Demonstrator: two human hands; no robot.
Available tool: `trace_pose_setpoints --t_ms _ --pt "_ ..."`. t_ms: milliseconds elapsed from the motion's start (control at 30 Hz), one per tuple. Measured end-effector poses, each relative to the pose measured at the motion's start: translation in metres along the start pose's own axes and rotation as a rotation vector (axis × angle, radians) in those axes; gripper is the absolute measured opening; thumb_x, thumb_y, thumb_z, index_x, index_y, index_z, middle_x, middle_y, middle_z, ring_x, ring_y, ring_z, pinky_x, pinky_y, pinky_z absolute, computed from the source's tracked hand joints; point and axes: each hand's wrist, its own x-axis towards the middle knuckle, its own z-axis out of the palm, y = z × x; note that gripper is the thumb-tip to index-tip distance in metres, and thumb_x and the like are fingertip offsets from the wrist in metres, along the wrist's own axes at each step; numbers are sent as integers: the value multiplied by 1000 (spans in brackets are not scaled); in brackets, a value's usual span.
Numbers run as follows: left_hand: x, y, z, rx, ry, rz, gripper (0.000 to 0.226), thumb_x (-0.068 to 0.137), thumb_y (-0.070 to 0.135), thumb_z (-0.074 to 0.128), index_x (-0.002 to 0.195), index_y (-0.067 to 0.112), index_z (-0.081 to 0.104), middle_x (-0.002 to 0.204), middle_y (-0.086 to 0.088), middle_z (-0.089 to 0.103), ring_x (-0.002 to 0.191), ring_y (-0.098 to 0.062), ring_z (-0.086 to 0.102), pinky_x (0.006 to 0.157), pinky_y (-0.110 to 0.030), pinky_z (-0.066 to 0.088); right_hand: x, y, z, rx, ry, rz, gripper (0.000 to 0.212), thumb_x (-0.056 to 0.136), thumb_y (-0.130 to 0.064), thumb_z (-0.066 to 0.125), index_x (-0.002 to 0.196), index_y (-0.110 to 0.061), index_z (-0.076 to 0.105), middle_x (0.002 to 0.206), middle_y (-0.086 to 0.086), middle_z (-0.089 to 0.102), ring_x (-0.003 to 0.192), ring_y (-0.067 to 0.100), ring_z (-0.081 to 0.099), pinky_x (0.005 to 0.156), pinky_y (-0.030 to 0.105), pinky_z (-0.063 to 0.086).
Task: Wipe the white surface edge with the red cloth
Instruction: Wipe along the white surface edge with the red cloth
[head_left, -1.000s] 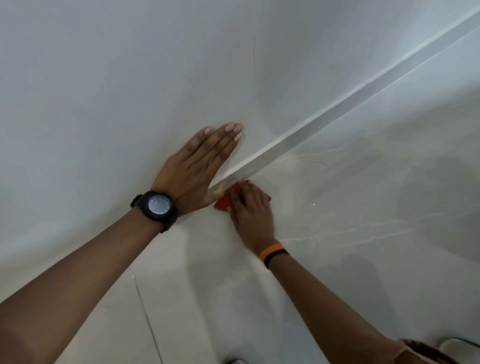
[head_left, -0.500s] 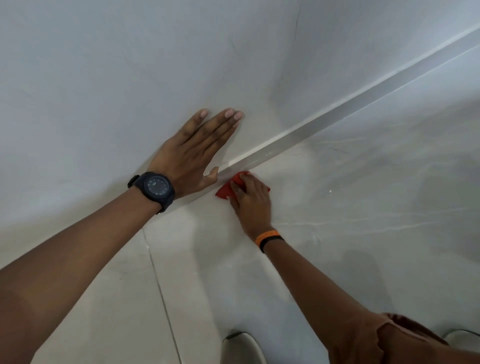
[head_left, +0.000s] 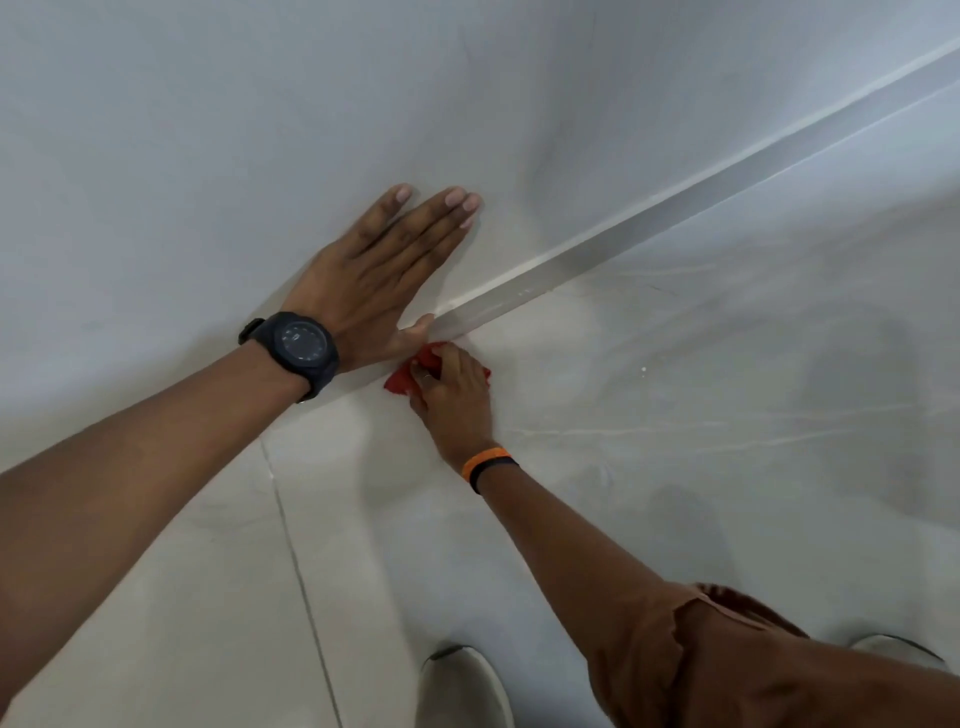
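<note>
My left hand (head_left: 379, 275) lies flat with fingers spread against the white wall (head_left: 208, 130), a black watch on its wrist. Below it my right hand (head_left: 454, 389), wearing an orange and black band, presses a small red cloth (head_left: 402, 382) against the foot of the white baseboard edge (head_left: 597, 260), which runs diagonally up to the right. Most of the cloth is hidden under my fingers; red corners show on the left and right of the hand.
Pale marbled floor tiles (head_left: 701, 441) spread below the baseboard, with a grout line (head_left: 296, 561) running toward me. Two light shoe tips (head_left: 462, 686) show at the bottom edge. A small white speck (head_left: 643, 370) lies on the floor to the right.
My right hand and the red cloth have slid left along the baseboard's foot, closer under my left thumb. The view has tilted down, showing more floor and my shoes.
</note>
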Motion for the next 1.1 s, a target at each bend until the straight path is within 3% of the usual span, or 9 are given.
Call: trace_pose_setpoints --t_ms 133,267,433,567,633,733,833,933,1100 --pt "-1 -1 -4 -13 -29 4 94 98 57 23 165 -1 -7 174 -11 -10 162 -24 -2 129 -44 -11 22 44 -34 95 80 209 24 90 -18 73 114 -13 71 114 -5 67 102 -4 51 98 25 45" --pt "0 -2 -6 12 -41 19 95 97 58 23 165 -1 -9 174 -11 -10 162 -24 -1 129 -44 -7 36 83 -76 107 224 372 38 85 -15 76 121 -7 68 131 12 61 119 27 53 107 40 43" --pt "0 -2 -5 16 -43 28 95 98 58 24 165 0 -9 173 -11 -12 162 -24 -3 129 -44 -10 45 90 -99 384 471 618 34 93 -21 75 124 -9 69 135 10 58 123 22 57 100 10 44" --pt "-1 -2 -7 13 -44 20 96 98 59 25 165 -1 -10 173 -12 -12 161 -24 -4 129 -44 -7 58 44 -77 618 534 713 36 95 -47 67 125 -30 61 127 5 63 114 25 65 95 48 58" --pt "-1 -2 -8 -12 -55 13 96 98 58 27 165 0 -9 173 -11 -12 161 -24 -4 129 -44 -7 55 13 -55 676 535 749 37 97 -40 67 127 -21 56 128 10 62 115 29 62 99 51 55" --pt "0 -1 -7 -46 -58 11 94 98 58 21 165 0 -10 173 -11 -13 162 -24 -4 128 -44 -9 39 -29 -32 661 468 725 28 98 -14 69 119 0 57 124 15 56 108 17 54 98 23 49" --pt "0 -1 -5 -24 -58 8 96 98 61 20 165 0 -10 173 -11 -13 161 -24 -5 128 -44 -9 16 -37 -13 507 241 614 20 99 -12 66 115 -8 54 115 -28 50 91 -2 51 79 5 50" --pt "1 0 -6 -10 -72 30 97 98 61 23 165 -1 -9 173 -12 -12 162 -24 -4 128 -45 -7 7 -35 -13 401 20 435 20 99 -12 65 115 -18 54 102 -35 56 96 9 61 82 24 61" --pt "5 -3 -8 34 -67 47 99 97 60 28 165 -2 -7 173 -14 -10 162 -26 -2 129 -45 -7 14 -5 -38 280 -198 217 26 90 -7 70 116 -10 68 128 14 57 100 36 65 87 49 60"
